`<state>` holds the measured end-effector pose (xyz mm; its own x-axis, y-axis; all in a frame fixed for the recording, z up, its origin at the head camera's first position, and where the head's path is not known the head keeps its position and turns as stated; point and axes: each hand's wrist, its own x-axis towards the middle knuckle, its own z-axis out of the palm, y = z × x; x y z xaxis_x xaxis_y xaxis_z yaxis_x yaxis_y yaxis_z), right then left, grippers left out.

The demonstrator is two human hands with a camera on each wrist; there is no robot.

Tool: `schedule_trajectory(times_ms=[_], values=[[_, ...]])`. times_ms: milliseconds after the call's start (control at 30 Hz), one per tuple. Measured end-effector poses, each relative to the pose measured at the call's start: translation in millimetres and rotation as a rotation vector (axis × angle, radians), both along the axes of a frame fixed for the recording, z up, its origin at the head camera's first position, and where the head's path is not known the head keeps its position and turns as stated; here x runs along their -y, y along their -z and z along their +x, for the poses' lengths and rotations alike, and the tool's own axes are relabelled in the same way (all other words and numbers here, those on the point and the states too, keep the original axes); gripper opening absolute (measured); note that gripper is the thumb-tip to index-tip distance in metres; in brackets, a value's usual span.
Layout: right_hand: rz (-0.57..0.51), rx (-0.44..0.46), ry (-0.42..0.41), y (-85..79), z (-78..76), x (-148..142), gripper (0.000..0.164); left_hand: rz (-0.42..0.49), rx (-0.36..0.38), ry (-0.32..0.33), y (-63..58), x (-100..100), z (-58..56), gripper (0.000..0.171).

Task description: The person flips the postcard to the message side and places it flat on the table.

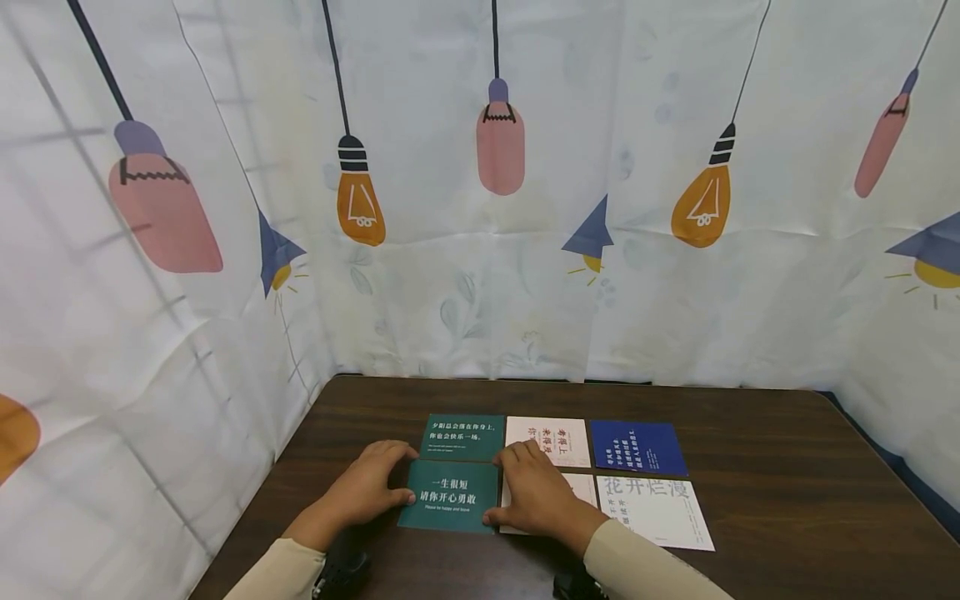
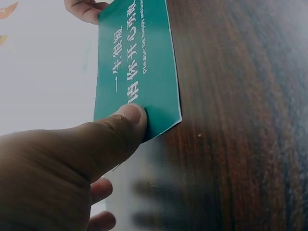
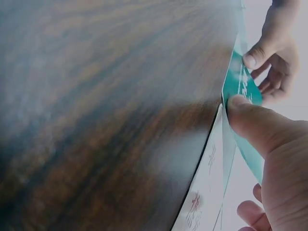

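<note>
A green postcard (image 1: 448, 497) with white lettering lies at the front left of a group of cards, between my two hands. My left hand (image 1: 369, 481) holds its left side, the thumb (image 2: 130, 115) on the printed face near the lower corner. On the opposite side my right hand (image 1: 534, 490) grips the same card, its thumb (image 3: 239, 102) over the lower right corner. A white card (image 1: 581, 486) is partly hidden beneath the right hand. Directly behind is another green postcard (image 1: 462, 437), close to the fingertips of both hands.
Beside the rear green card are a white card with red writing (image 1: 566, 442) and a blue card (image 1: 637, 447). A white card with grey characters (image 1: 656, 512) lies at front right. The dark wooden table (image 1: 787, 467) meets a patterned curtain (image 1: 450, 317) behind.
</note>
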<state>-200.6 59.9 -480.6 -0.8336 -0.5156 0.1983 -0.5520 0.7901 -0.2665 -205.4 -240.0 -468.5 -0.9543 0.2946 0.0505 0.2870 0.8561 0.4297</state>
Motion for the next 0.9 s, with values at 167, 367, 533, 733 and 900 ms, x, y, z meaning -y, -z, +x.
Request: schedule_trajectory(times_ms=[167, 367, 533, 733, 900], values=[[-0.049, 0.034, 0.004, -2.0, 1.2, 0.0, 0.075, 0.000, 0.011, -0.037, -1.7, -2.7, 0.0, 0.052], [-0.119, 0.069, 0.015, -2.3, 0.8, 0.6, 0.071, 0.016, 0.032, -0.040, -1.3, -2.9, -2.2, 0.052], [-0.197, 0.114, 0.034, -3.7, 0.8, 0.6, 0.064, 0.055, 0.035, -0.029, -4.8, -2.1, -1.4, 0.051], [-0.328, 0.225, 0.045, -4.1, 2.6, 1.4, 0.054, 0.092, 0.050, -0.028, -8.1, -2.2, 0.9, 0.051], [-0.460, 0.344, 0.030, -4.6, 4.3, 1.8, 0.049, 0.130, 0.055, -0.009, -7.5, -0.4, 2.1, 0.051]])
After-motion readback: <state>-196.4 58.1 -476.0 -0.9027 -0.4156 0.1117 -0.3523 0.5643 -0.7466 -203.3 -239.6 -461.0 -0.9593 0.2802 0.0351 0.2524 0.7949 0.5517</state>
